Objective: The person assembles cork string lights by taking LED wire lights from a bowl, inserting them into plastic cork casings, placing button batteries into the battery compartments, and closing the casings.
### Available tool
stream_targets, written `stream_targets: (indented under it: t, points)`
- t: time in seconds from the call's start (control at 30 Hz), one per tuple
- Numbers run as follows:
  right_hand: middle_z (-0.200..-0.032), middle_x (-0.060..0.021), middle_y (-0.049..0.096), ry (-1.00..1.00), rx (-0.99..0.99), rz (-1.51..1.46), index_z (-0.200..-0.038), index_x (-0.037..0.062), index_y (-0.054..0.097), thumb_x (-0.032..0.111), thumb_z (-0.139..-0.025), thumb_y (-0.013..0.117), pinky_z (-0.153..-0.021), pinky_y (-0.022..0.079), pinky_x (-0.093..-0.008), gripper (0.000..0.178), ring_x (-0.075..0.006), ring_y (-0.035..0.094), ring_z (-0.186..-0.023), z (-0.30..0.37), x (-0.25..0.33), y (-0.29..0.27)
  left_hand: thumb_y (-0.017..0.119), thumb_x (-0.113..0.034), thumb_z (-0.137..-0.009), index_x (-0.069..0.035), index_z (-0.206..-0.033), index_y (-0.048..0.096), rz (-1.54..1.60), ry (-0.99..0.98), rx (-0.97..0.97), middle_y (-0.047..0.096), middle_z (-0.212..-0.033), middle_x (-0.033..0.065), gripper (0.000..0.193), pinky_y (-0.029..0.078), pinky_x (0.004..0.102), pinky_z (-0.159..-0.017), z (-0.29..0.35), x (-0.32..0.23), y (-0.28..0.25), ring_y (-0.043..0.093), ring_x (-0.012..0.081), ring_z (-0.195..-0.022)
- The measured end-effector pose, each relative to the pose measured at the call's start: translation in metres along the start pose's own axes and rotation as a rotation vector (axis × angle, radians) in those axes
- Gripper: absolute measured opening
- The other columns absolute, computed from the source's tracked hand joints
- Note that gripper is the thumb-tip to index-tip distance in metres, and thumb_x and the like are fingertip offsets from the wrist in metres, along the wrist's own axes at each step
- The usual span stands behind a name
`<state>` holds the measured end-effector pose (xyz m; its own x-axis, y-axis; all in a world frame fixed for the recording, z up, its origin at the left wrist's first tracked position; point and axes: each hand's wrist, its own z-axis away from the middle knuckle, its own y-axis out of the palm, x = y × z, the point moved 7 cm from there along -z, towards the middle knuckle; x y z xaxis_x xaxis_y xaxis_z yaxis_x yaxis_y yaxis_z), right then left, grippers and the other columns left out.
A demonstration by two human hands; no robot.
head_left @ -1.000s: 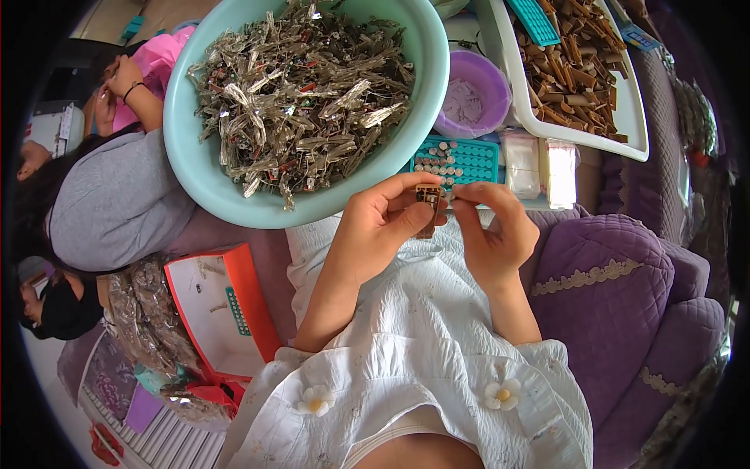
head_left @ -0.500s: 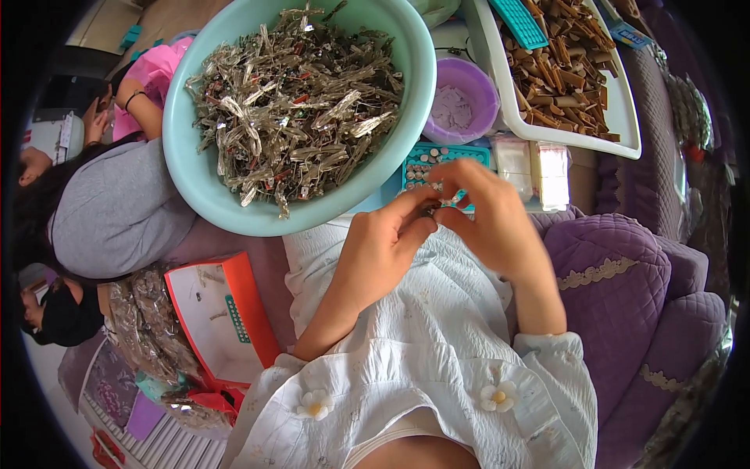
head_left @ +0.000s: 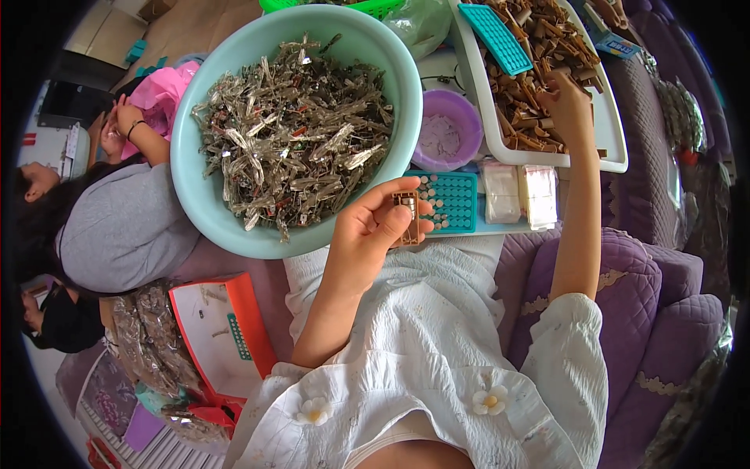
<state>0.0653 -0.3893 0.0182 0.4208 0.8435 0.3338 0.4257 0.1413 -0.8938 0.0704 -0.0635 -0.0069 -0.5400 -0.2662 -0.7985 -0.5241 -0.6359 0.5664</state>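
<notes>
In my left hand [head_left: 366,233] is a small brown plastic case [head_left: 405,231], gripped between thumb and fingers, with silver button cells [head_left: 406,202] showing at its upper end. The hand is just right of the big mint-green basin [head_left: 181,156]. My right hand [head_left: 564,105] reaches into the white tray [head_left: 616,156] at the upper right, its bent fingers closed at the brown plastic pieces [head_left: 512,137]; a piece seems pinched there, though the fingertips are partly hidden. Beside my left hand lies a teal grid tray [head_left: 461,202] with several small round cells [head_left: 434,205].
Wire-and-light bundles [head_left: 297,141] fill the basin. A purple bowl [head_left: 470,125] holds white bits. Clear plastic packets [head_left: 519,195] lie near the white tray. A second teal grid tray [head_left: 496,39] rests over the brown pieces. A red-edged box [head_left: 254,328] and another person [head_left: 125,219] are at left.
My right hand has left my left hand and gone up and right into the white tray. The left hand has turned, bringing the brown case into view. Fewer cells show in the teal tray.
</notes>
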Motion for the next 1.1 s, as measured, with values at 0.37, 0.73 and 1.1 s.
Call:
stream_targets:
  t: [0.37,0.73,1.1]
  points:
    - [-0.077,-0.0059,0.059,0.129,-0.121,-0.358,-0.092,0.003,0.058,0.008,-0.073,0.059,-0.06,0.043,-0.022,0.019,-0.01,0.055,-0.067,0.041,-0.011,-0.024,0.049,-0.013,-0.083,0.0,-0.115,0.041,0.239,0.032,-0.043,0.052,-0.104,0.0137,0.035,0.046,0.032,-0.08,-0.005,-0.007,0.002,0.055,0.0213,-0.092]
    - [-0.077,-0.0042,0.059,0.293,-0.309,-0.11,-0.092,0.0027,0.059,0.009,-0.075,0.059,-0.06,0.044,-0.0224,0.018,-0.0084,0.055,-0.067,0.133,0.02,-0.043,0.052,-0.01,-0.081,0.0,-0.117,0.039,0.206,0.176,-0.049,0.053,-0.105,0.014,0.04,0.046,0.0324,-0.081,0.002,-0.016,0.001,0.054,0.0227,-0.095]
    - [-0.088,-0.0111,0.056,0.104,-0.121,-1.062,-0.09,-0.0006,0.056,-0.003,-0.069,0.059,-0.07,0.043,-0.0279,0.021,-0.021,0.054,-0.079,0.179,0.181,-0.012,0.057,0.003,-0.074,0.003,-0.108,0.047,0.04,0.484,-0.001,0.054,-0.103,0.016,0.036,0.042,0.0302,-0.086,0.017,-0.029,0.01,0.053,0.0188,-0.097]
